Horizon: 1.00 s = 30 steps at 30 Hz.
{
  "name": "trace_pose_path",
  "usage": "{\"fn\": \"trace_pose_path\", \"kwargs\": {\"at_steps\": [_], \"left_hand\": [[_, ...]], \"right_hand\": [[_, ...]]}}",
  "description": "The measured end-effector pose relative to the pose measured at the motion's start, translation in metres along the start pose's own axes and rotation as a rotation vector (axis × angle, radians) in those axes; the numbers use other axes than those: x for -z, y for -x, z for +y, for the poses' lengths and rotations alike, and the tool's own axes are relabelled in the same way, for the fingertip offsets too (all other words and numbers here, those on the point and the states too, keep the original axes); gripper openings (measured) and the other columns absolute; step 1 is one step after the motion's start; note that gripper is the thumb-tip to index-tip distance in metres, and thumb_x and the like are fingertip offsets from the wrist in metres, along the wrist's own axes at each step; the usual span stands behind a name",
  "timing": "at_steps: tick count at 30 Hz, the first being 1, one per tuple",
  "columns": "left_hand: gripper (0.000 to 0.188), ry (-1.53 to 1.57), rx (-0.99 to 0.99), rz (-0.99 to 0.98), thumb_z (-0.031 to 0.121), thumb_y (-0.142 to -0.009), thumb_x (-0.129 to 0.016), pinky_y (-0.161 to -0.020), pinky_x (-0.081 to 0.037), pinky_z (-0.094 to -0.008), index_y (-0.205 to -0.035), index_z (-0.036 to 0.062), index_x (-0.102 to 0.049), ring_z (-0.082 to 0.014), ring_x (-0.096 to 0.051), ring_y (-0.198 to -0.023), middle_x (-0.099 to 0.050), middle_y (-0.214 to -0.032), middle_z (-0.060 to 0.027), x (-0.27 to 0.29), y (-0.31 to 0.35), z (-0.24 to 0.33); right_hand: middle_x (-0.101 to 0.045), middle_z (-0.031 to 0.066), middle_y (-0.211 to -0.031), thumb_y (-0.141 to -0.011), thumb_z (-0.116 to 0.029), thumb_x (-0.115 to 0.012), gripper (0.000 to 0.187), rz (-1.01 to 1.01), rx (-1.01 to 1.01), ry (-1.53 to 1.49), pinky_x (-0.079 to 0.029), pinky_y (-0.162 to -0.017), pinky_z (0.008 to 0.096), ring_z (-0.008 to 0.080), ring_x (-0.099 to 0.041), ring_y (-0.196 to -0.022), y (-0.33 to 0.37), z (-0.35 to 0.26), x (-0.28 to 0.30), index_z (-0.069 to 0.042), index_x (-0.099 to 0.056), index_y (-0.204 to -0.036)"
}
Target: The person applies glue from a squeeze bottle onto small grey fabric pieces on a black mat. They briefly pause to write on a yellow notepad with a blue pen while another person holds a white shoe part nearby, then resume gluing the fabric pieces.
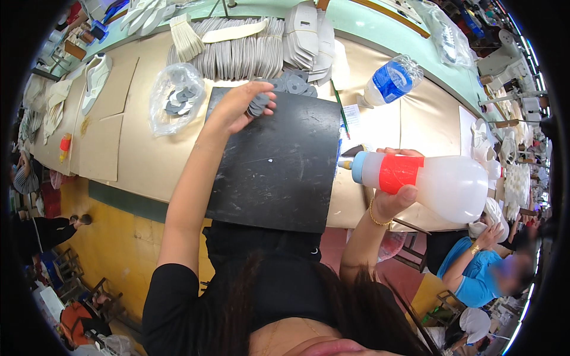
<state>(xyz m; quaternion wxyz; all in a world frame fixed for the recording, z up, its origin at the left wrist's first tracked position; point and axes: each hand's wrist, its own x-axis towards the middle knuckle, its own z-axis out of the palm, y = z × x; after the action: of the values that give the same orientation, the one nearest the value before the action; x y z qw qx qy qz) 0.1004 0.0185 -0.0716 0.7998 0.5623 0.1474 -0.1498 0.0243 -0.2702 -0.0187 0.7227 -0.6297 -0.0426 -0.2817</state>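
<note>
Over the far left part of a black board [276,160], my left hand [237,105] is closed around a small bunch of grey rounded pieces [258,105]. More flat grey pieces with holes [292,83] lie at the board's far edge, just beyond that hand. My right hand [393,202] grips a translucent white squeeze bottle [454,187], held sideways to the right of the board. Red tape wraps its neck, and its pale blue cap and yellowish nozzle point left. Part of my right hand's fingers is hidden behind the bottle.
Behind the board stand rows of grey shoe-shaped pieces [228,50]. A plastic bag [176,101] of small pieces lies to the left. A blue-labelled water bottle [392,82] and a green pencil [340,107] are at the far right. A co-worker in blue [475,270] sits at right.
</note>
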Motion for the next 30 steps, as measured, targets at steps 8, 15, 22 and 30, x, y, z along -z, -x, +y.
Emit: {"fn": "trace_pose_path", "kwargs": {"at_steps": [8,15,22,30], "left_hand": [[0.040,-0.010,-0.097,-0.160,0.005,-0.090,-0.059,-0.076,-0.056,-0.0296,-0.126,-0.0060,-0.046,-0.0219,-0.065,-0.092,-0.061,-0.108,-0.0189,-0.022,0.093,-0.003],[0.020,-0.237,-0.011,-0.084,0.010,-0.085,-0.069,-0.050,-0.049,-0.0224,-0.098,-0.0010,-0.059,-0.0112,-0.063,-0.063,-0.064,-0.074,-0.0079,-0.034,0.114,-0.001],[0.014,-0.138,-0.029,-0.071,0.010,-0.083,-0.070,-0.047,-0.045,-0.0203,-0.086,-0.0009,-0.062,-0.0084,-0.058,-0.055,-0.062,-0.068,-0.0056,-0.046,0.126,0.002],[0.016,-0.275,-0.024,-0.051,0.011,-0.085,-0.068,-0.048,-0.045,-0.0203,-0.093,-0.0034,-0.065,-0.0079,-0.056,-0.056,-0.061,-0.067,-0.0039,-0.046,0.131,0.007]], "right_hand": [[-0.060,0.0158,-0.088,-0.065,-0.072,-0.069,0.089,-0.137,-0.030,-0.087,-0.058,-0.069,0.0422,0.0300,-0.066,-0.077,0.003,-0.009,-0.032,0.007,-0.051,-0.101],[-0.062,0.0175,-0.094,-0.063,-0.064,-0.077,0.084,-0.244,0.019,-0.177,-0.055,-0.074,0.0406,0.0311,-0.066,-0.085,0.001,-0.020,-0.056,0.005,-0.052,-0.104],[-0.063,0.0177,-0.099,-0.063,-0.059,-0.078,0.082,-0.346,0.071,-0.184,-0.053,-0.077,0.0368,0.0286,-0.065,-0.091,0.007,-0.017,-0.066,0.004,-0.051,-0.108],[-0.062,0.0191,-0.087,-0.065,-0.073,-0.068,0.089,-0.434,0.131,0.055,-0.057,-0.071,0.0438,0.0333,-0.067,-0.079,0.007,-0.020,-0.070,0.007,-0.051,-0.100]]}}
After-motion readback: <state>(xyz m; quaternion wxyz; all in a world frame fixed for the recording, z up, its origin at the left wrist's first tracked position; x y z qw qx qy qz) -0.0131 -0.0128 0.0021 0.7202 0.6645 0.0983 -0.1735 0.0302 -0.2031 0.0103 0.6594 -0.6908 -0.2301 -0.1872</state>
